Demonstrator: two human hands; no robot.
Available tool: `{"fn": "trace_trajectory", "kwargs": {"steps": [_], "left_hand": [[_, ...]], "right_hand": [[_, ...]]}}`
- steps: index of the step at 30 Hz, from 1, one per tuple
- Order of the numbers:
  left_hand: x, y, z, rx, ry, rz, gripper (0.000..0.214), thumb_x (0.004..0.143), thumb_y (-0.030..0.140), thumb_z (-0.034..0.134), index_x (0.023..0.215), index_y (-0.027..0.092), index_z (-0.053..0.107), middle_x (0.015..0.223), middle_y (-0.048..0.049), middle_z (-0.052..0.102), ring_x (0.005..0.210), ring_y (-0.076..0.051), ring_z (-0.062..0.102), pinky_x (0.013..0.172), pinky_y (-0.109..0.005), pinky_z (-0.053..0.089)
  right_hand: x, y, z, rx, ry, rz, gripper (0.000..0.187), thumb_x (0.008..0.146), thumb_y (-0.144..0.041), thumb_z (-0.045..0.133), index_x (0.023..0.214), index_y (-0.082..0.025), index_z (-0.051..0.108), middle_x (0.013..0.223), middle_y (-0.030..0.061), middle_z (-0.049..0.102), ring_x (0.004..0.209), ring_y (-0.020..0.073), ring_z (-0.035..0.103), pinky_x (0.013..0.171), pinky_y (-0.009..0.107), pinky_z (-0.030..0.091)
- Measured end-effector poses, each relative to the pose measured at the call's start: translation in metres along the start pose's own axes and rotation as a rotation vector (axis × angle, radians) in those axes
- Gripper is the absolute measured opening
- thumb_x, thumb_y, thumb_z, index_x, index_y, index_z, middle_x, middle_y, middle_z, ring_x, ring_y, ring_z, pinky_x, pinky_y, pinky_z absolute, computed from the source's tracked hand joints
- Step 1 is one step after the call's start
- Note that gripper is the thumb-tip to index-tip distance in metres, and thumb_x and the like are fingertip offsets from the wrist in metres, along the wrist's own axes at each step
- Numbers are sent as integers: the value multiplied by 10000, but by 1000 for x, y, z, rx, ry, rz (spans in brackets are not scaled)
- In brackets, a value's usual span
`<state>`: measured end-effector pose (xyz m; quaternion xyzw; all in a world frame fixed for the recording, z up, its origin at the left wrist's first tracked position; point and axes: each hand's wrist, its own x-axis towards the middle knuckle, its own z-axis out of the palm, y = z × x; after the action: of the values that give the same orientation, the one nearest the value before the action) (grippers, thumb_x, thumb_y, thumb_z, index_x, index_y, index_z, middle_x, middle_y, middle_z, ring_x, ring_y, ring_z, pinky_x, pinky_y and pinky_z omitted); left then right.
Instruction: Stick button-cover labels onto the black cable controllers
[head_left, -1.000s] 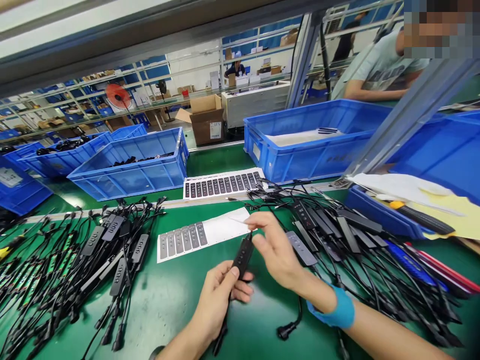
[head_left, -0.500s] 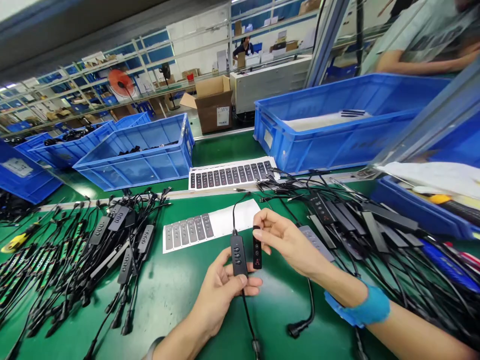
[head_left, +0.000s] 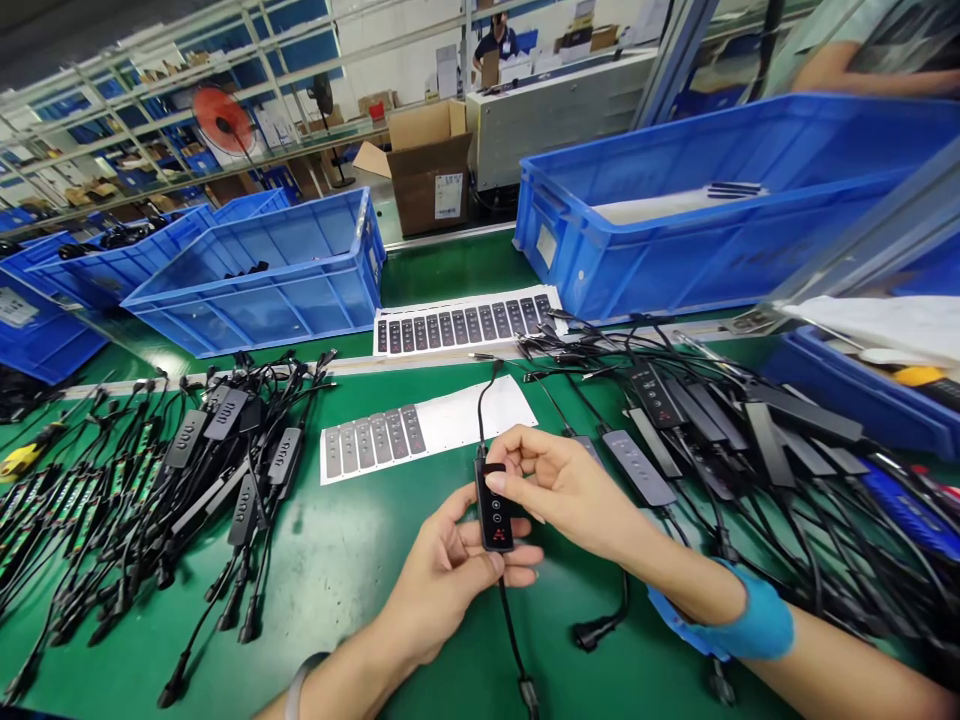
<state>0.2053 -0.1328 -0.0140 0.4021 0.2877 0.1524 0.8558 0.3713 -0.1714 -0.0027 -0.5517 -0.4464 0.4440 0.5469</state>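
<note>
My left hand [head_left: 450,575] grips a black inline controller [head_left: 494,508] on a cable, held upright above the green table [head_left: 345,590]. My right hand [head_left: 559,485], with a blue wristband, pinches the top of a button label laid over the controller's face. A white backing sheet with grey labels [head_left: 416,430] lies just beyond my hands. A fuller label sheet [head_left: 465,322] sits further back.
A pile of black cabled controllers [head_left: 187,480] lies at the left, another heap [head_left: 735,440] at the right. Blue bins stand behind: one [head_left: 262,280] at centre-left, one [head_left: 705,210] at the right. A cardboard box [head_left: 427,180] and shelving are beyond. Another person's arm shows top right.
My right hand brought the separate black label strip onto the controller's face; half a second ago it was held beside it. The view has tilted downward a little.
</note>
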Motion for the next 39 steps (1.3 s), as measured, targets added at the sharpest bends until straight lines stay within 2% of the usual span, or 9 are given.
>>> {"fn": "trace_trajectory", "kwargs": {"steps": [14, 24, 30, 39], "left_hand": [[2, -3, -1, -5, -9, 7, 576, 748, 225, 765, 1265, 167, 516, 1062, -148, 693, 959, -288, 687, 865, -418, 525], [2, -6, -3, -14, -17, 11, 597, 756, 209, 759, 1290, 164, 495, 1054, -146, 697, 949, -265, 691, 851, -386, 534], [4, -4, -3, -5, 0, 4, 596, 765, 260, 757, 1287, 154, 492, 1041, -142, 693, 936, -266, 693, 834, -381, 540], [3, -5, -1, 48, 16, 12, 647, 761, 334, 764, 1311, 160, 471, 1050, -132, 680, 936, -260, 690, 833, -375, 544]], "right_hand": [[-1, -1, 0, -28, 14, 5, 158, 784, -323, 640, 796, -177, 580, 699, -2, 509, 617, 119, 500, 503, 215, 458], [-1, -1, 1, -19, 11, 47, 153, 765, -311, 643, 797, -177, 577, 702, -7, 500, 621, 117, 502, 488, 203, 471], [-2, 0, 3, 27, 8, 96, 184, 768, -330, 646, 834, -175, 572, 714, -14, 479, 595, 110, 489, 450, 201, 498], [-5, 7, 4, -127, 56, 6, 106, 810, -271, 615, 845, -175, 587, 671, -24, 502, 542, 95, 503, 432, 182, 497]]}}
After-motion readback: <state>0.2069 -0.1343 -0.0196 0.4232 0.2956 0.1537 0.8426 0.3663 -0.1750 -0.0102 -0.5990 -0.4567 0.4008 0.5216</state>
